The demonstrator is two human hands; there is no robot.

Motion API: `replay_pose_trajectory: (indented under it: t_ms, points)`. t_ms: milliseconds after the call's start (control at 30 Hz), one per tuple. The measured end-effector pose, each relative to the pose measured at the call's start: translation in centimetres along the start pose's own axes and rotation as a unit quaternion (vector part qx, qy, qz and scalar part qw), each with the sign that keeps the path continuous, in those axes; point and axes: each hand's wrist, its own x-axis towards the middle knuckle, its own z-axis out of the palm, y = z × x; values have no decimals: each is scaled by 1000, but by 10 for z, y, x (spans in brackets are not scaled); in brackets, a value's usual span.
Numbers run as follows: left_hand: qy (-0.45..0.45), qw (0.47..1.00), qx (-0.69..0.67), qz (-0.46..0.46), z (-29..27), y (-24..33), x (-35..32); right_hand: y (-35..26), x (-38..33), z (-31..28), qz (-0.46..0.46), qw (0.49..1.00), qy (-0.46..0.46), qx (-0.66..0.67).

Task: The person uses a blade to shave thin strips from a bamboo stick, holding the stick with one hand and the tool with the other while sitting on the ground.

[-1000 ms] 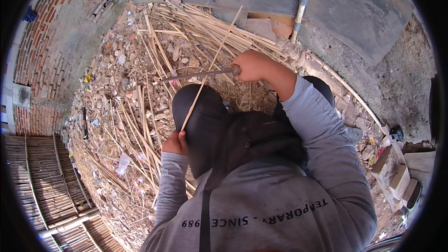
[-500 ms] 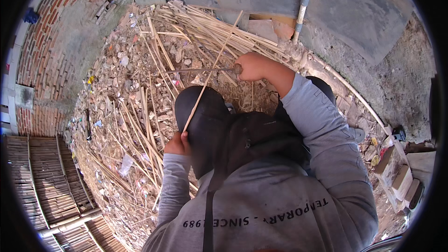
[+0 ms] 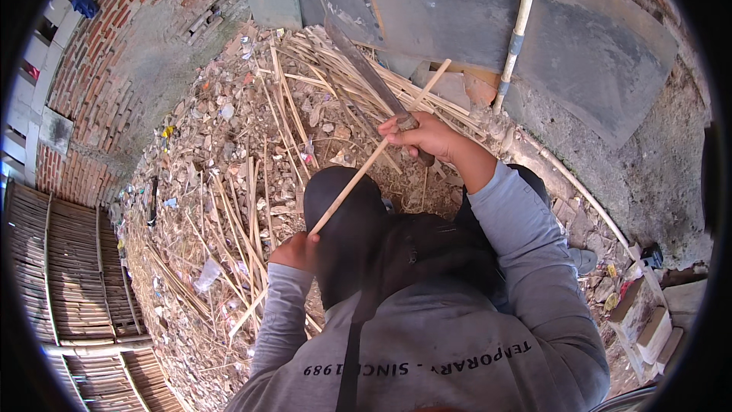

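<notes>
My left hand is closed around the lower end of a long pale bamboo stick, which slants up and to the right across my knees. My right hand grips the handle of a long dark-bladed knife. The blade points up and to the left, away from me, and its handle crosses the stick near my right hand. Grey sleeves cover both forearms. A dark cloth over my lap hides the ground right beneath my hands.
Several split bamboo strips lie scattered over rubble and litter on the ground. A red brick wall curves along the left. Woven bamboo panels lie at lower left. A white pipe leans on the grey concrete wall.
The knife blade has swung from lying nearly level, pointing left, to pointing up and away. My right hand has shifted slightly right. My left hand keeps its hold on the stick.
</notes>
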Motion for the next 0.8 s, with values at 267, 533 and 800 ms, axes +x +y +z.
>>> replay_pose_trajectory:
  t_ms: [267, 533, 800]
  points:
    - [132, 945, -281, 105, -39, 0, 13, 2, 4, 6, -3, 998, 62, 8]
    - [47, 457, -760, 459, -197, 134, -7, 14, 7, 2, 9, 997, 54, -49]
    - [-230, 386, -697, 559, -237, 144, 2, -12, -8, 18, 23, 996, 75, -36]
